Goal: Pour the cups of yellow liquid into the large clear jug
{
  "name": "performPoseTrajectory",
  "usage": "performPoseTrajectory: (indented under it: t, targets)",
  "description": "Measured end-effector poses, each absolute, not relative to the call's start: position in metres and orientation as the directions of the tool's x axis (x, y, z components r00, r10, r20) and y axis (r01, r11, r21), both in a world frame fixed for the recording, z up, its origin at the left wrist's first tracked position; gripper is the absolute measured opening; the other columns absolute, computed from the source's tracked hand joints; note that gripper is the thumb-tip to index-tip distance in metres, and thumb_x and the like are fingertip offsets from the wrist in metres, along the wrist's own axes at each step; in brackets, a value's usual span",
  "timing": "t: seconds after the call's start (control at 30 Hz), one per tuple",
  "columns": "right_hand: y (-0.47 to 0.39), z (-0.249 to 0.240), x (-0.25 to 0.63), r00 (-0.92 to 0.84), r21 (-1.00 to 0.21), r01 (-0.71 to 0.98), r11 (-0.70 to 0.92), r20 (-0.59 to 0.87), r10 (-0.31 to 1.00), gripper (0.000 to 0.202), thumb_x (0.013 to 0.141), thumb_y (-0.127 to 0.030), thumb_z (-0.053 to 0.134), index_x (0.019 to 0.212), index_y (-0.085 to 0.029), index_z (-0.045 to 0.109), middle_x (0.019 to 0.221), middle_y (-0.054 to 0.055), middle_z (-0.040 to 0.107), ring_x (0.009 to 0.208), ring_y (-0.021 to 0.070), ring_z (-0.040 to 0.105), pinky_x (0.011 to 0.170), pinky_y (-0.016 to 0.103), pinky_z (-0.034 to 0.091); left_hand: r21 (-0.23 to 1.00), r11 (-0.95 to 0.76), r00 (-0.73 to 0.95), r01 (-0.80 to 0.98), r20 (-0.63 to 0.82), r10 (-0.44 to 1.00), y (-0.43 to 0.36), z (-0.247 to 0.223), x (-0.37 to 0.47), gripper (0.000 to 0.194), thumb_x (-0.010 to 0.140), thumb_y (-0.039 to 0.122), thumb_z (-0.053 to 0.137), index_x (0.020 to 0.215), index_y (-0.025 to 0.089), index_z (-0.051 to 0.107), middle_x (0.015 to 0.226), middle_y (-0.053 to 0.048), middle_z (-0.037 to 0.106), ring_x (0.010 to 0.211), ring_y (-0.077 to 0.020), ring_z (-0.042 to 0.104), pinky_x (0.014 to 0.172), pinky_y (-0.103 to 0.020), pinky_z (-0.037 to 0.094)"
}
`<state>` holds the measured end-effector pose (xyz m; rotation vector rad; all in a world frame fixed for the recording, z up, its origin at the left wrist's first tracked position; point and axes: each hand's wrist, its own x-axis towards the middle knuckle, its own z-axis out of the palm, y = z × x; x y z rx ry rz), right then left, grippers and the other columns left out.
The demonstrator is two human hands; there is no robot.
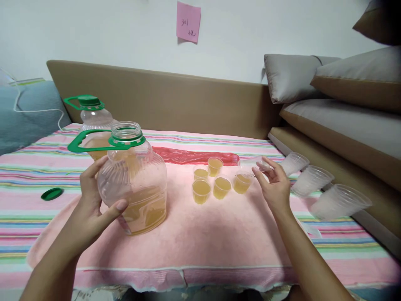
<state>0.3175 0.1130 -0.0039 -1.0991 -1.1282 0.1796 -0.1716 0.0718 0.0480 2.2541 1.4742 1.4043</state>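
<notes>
My left hand (94, 205) is wrapped round the side of a clear plastic jug (133, 184), which has a green carrying handle and an uncapped mouth. Yellowish liquid fills its lower part. My right hand (275, 184) pinches a clear plastic cup (250, 163) tipped on its side, with no liquid visible in it. Just below and left of those fingers stands a cup of yellow liquid (242, 184). Several more such cups are grouped to its left, among them a front one (201, 192) and a back one (215, 166).
Behind the open jug stands a second jug (94, 115) with its green cap on. A loose green cap (52, 194) lies at the left. Red plastic (188, 155) stretches behind the cups. Stacks of clear cups (340, 202) lie tilted at the right, beside piled cushions (347, 121).
</notes>
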Motion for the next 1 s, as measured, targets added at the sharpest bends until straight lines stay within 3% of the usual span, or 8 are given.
performPoseTrajectory:
  t: [0.13,0.27,0.4,0.5,0.6,0.7,0.87,1.0]
  targets:
    - [0.111,-0.006,0.320,0.511,-0.787,0.354,0.505,0.615,0.601,0.072,0.083,-0.047,0.091,0.148,-0.031,0.065,0.144,0.012,0.071,0.119,0.0278,0.078,0.113,0.056,0.059,0.534,-0.516,0.097,0.670,0.627,0.773,0.073,0.047,-0.171,0.094,0.093,0.071,0.070,0.170,0.044,0.021,0.174,-0.014,0.031,0.161,-0.0547,0.032,0.120,-0.092,0.027]
    - [0.112,-0.008,0.322,0.484,-0.822,0.341,0.456,0.569,0.665,0.064,0.083,-0.050,0.091,0.140,-0.029,0.071,0.141,0.013,0.072,0.120,0.0296,0.078,0.114,0.057,0.059,0.524,-0.515,0.100,0.678,0.628,0.771,0.073,0.047,-0.172,0.096,0.093,0.072,0.069,0.170,0.043,0.021,0.173,-0.014,0.032,0.161,-0.0537,0.034,0.121,-0.089,0.030]
    - [0.115,-0.010,0.324,0.565,-0.826,0.293,0.481,0.555,0.610,0.085,0.080,-0.049,0.093,0.156,-0.034,0.058,0.142,0.012,0.069,0.128,0.0295,0.074,0.110,0.053,0.061,0.518,-0.523,0.105,0.677,0.636,0.765,0.072,0.048,-0.172,0.093,0.094,0.070,0.069,0.170,0.045,0.021,0.174,-0.013,0.031,0.162,-0.0535,0.032,0.121,-0.090,0.028]
    - [0.116,-0.010,0.327,0.636,-0.856,0.224,0.466,0.491,0.596,0.089,0.078,-0.049,0.094,0.157,-0.035,0.056,0.130,0.008,0.070,0.132,0.0289,0.071,0.111,0.055,0.060,0.515,-0.525,0.108,0.677,0.637,0.764,0.072,0.049,-0.171,0.092,0.095,0.069,0.069,0.170,0.044,0.021,0.174,-0.013,0.031,0.162,-0.0531,0.032,0.122,-0.090,0.028]
    - [0.115,-0.008,0.330,0.695,-0.894,0.047,0.445,0.349,0.629,0.081,0.072,-0.051,0.099,0.144,-0.034,0.066,0.114,0.000,0.067,0.113,0.0237,0.077,0.113,0.055,0.060,0.507,-0.538,0.112,0.674,0.649,0.752,0.072,0.049,-0.171,0.093,0.094,0.069,0.069,0.170,0.044,0.021,0.174,-0.014,0.032,0.160,-0.0537,0.035,0.120,-0.090,0.030]
    - [0.112,-0.002,0.334,0.702,-0.877,-0.200,0.437,0.183,0.689,0.071,0.062,-0.045,0.106,0.122,-0.031,0.071,0.103,-0.005,0.068,0.096,0.0172,0.080,0.109,0.046,0.064,0.495,-0.538,0.114,0.682,0.654,0.747,0.073,0.049,-0.172,0.093,0.094,0.068,0.069,0.170,0.045,0.021,0.173,-0.014,0.033,0.160,-0.0550,0.036,0.118,-0.093,0.030]
    - [0.109,0.007,0.340,0.654,-0.843,-0.368,0.393,0.066,0.754,0.068,0.050,-0.042,0.112,0.092,-0.026,0.060,0.098,-0.004,0.076,0.097,0.0197,0.083,0.098,0.038,0.071,0.471,-0.549,0.132,0.690,0.664,0.736,0.075,0.047,-0.175,0.093,0.095,0.068,0.069,0.171,0.044,0.021,0.171,-0.015,0.034,0.157,-0.0546,0.039,0.116,-0.092,0.035]
    - [0.100,0.016,0.344,0.604,-0.824,-0.429,0.369,0.042,0.796,0.064,0.050,-0.039,0.112,0.091,-0.025,0.066,0.095,-0.003,0.077,0.101,0.0198,0.083,0.099,0.034,0.071,0.416,-0.576,0.158,0.703,0.699,0.698,0.080,0.047,-0.177,0.095,0.096,0.066,0.067,0.174,0.041,0.018,0.168,-0.015,0.033,0.155,-0.0529,0.041,0.117,-0.090,0.036]
